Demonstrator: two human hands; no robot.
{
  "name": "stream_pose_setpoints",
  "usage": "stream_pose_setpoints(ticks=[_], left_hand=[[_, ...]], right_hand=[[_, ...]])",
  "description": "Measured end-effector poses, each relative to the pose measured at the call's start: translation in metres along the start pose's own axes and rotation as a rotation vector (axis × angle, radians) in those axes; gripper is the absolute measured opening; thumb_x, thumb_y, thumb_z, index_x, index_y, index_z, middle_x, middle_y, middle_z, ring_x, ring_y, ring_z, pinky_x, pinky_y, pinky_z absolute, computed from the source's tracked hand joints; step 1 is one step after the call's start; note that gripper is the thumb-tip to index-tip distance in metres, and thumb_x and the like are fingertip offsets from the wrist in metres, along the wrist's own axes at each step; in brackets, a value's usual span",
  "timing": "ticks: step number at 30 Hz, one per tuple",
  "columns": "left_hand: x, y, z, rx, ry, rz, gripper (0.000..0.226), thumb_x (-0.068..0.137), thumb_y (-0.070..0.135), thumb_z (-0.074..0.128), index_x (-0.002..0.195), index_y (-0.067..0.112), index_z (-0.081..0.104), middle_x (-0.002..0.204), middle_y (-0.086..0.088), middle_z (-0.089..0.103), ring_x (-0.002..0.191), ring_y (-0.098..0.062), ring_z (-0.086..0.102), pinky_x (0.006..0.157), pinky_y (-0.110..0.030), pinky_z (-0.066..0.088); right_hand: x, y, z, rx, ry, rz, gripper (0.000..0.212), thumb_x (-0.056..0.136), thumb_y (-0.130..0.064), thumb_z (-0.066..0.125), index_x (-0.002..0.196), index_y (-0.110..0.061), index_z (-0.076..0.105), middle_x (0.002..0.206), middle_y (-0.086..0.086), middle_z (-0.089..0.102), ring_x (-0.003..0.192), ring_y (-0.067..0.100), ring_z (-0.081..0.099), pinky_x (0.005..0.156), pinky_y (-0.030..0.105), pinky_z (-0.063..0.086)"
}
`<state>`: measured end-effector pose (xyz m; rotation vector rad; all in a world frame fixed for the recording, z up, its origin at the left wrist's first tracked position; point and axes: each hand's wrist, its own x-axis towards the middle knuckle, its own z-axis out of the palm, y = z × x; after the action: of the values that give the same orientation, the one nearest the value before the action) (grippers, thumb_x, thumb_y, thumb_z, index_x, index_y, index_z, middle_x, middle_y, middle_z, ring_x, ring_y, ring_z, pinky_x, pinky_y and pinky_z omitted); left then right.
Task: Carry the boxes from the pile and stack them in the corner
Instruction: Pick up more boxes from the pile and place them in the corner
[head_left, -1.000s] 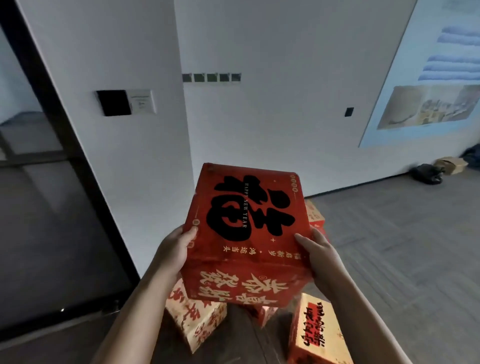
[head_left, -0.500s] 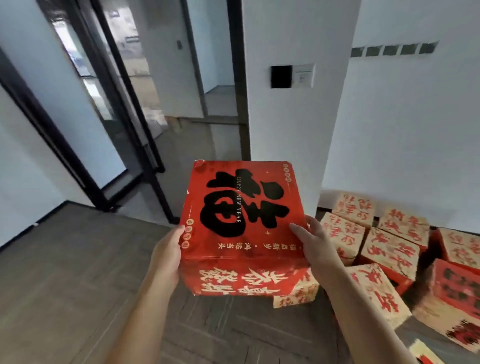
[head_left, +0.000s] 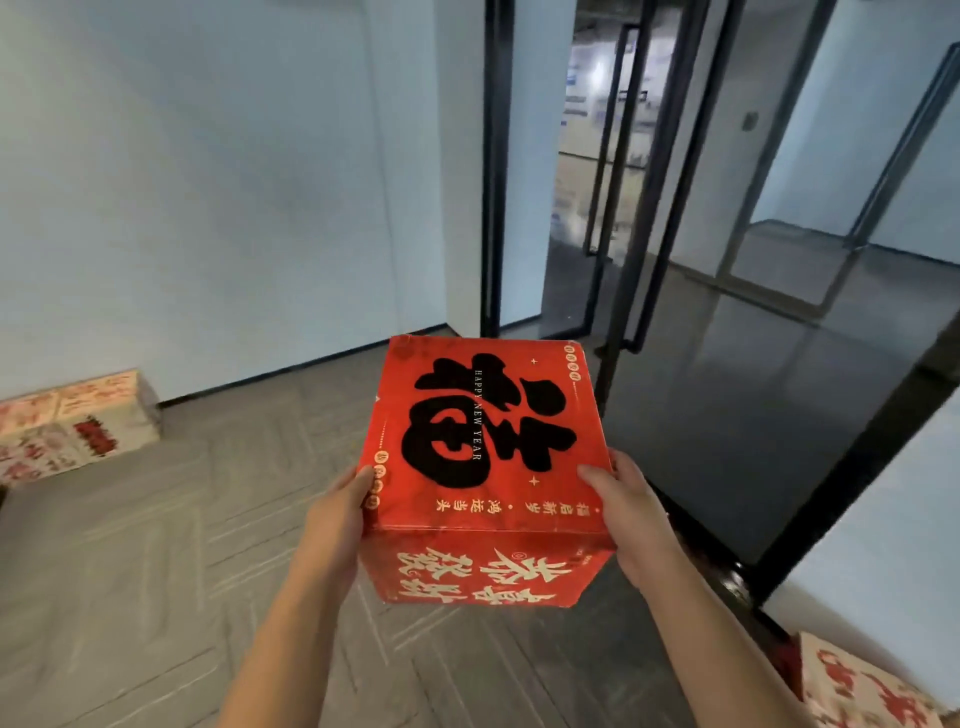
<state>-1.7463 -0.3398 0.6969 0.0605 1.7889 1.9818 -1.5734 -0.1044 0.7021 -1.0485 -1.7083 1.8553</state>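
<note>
A red box (head_left: 488, 447) with a large black character and "HAPPY NEW YEAR" on top hangs in front of me at chest height. My left hand (head_left: 337, 514) presses its left side and my right hand (head_left: 631, 514) presses its right side. Against the wall at the far left stands a stack of similar boxes (head_left: 78, 421), pale with red print, two layers high. One box from the pile (head_left: 862, 686) shows at the bottom right edge.
Grey herringbone floor (head_left: 156, 571) lies between me and the stack. Black-framed glass doors (head_left: 639, 197) stand ahead and to the right, with a dark glossy floor behind them. A white wall (head_left: 208, 182) runs along the left.
My view has swung left: the pile has slid from right of the held box to the bottom right edge, and the stack by the left wall has come into sight. Both hands keep the box.
</note>
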Motion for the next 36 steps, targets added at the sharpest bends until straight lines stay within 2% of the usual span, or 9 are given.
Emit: stream_pose_setpoints(ticks=[4,6,11,16,22,27,32,34,36], left_hand=[[0.031,0.026,-0.1,-0.048,0.088,0.01,0.028,0.107,0.023,0.045,0.115,0.013,0.07,0.098,-0.008,0.079,0.086,-0.02,0.072,0.074,-0.034,0.052],[0.044,0.038,-0.143,-0.072,0.141,0.021,0.027,0.107,0.023,0.045,0.111,0.016,0.071,0.096,-0.007,0.08,0.086,-0.02,0.072,0.074,-0.034,0.051],[0.083,0.056,-0.226,-0.069,0.285,0.041,0.024,0.106,0.022,0.045,0.107,0.014,0.068,0.084,-0.002,0.077,0.072,-0.013,0.07,0.063,-0.03,0.047],[0.134,0.067,-0.279,-0.086,0.466,0.0,0.022,0.098,0.021,0.053,0.083,0.011,0.066,0.068,-0.002,0.067,0.062,-0.016,0.057,0.057,-0.032,0.038],[0.224,0.104,-0.328,-0.009,0.511,0.055,0.021,0.101,0.016,0.049,0.101,0.004,0.066,0.084,-0.015,0.067,0.07,-0.023,0.059,0.061,-0.033,0.042],[0.279,0.147,-0.365,0.015,0.578,0.076,0.029,0.105,0.023,0.049,0.106,0.008,0.073,0.099,-0.015,0.078,0.082,-0.022,0.071,0.076,-0.036,0.049],[0.316,0.179,-0.399,-0.053,0.686,0.103,0.027,0.101,0.024,0.053,0.085,0.014,0.072,0.063,0.003,0.074,0.051,-0.006,0.066,0.045,-0.018,0.046],[0.338,0.18,-0.428,-0.09,0.734,0.122,0.025,0.102,0.023,0.053,0.097,0.01,0.074,0.068,0.002,0.076,0.052,-0.005,0.067,0.042,-0.016,0.045],[0.361,0.181,-0.457,-0.127,0.772,0.13,0.028,0.103,0.023,0.053,0.118,0.009,0.072,0.087,-0.001,0.08,0.067,-0.008,0.073,0.052,-0.02,0.052]], right_hand=[[0.013,-0.006,0.118,-0.043,-0.104,-0.02,0.037,0.097,-0.048,0.064,0.132,-0.038,0.059,0.114,-0.004,0.077,0.102,0.022,0.076,0.096,0.055,0.059],[0.019,-0.011,0.169,-0.055,-0.153,-0.017,0.025,0.102,-0.041,0.062,0.126,-0.037,0.059,0.113,-0.002,0.077,0.102,0.023,0.076,0.095,0.053,0.059],[0.047,-0.019,0.278,-0.077,-0.271,-0.007,0.022,0.105,-0.028,0.061,0.126,-0.029,0.059,0.111,0.002,0.077,0.1,0.025,0.076,0.088,0.048,0.062],[0.102,-0.018,0.371,-0.109,-0.379,0.004,0.029,0.104,-0.03,0.062,0.132,-0.026,0.058,0.113,0.003,0.076,0.101,0.027,0.076,0.091,0.052,0.061],[0.194,-0.03,0.479,-0.09,-0.526,0.002,0.023,0.105,-0.031,0.059,0.128,-0.029,0.06,0.108,0.002,0.079,0.095,0.025,0.078,0.085,0.049,0.064],[0.253,-0.057,0.575,-0.097,-0.661,-0.001,0.026,0.105,-0.032,0.06,0.131,-0.03,0.058,0.111,0.001,0.078,0.096,0.024,0.078,0.089,0.053,0.063],[0.28,-0.077,0.665,-0.176,-0.821,-0.022,0.029,0.107,-0.041,0.055,0.135,-0.034,0.055,0.113,-0.003,0.078,0.098,0.021,0.078,0.091,0.051,0.063],[0.29,-0.081,0.702,-0.219,-0.874,-0.038,0.03,0.108,-0.043,0.052,0.137,-0.036,0.056,0.112,-0.006,0.079,0.098,0.019,0.078,0.091,0.048,0.063],[0.3,-0.083,0.738,-0.228,-0.907,-0.04,0.029,0.109,-0.041,0.05,0.137,-0.039,0.055,0.113,-0.007,0.079,0.099,0.017,0.078,0.091,0.045,0.062]])
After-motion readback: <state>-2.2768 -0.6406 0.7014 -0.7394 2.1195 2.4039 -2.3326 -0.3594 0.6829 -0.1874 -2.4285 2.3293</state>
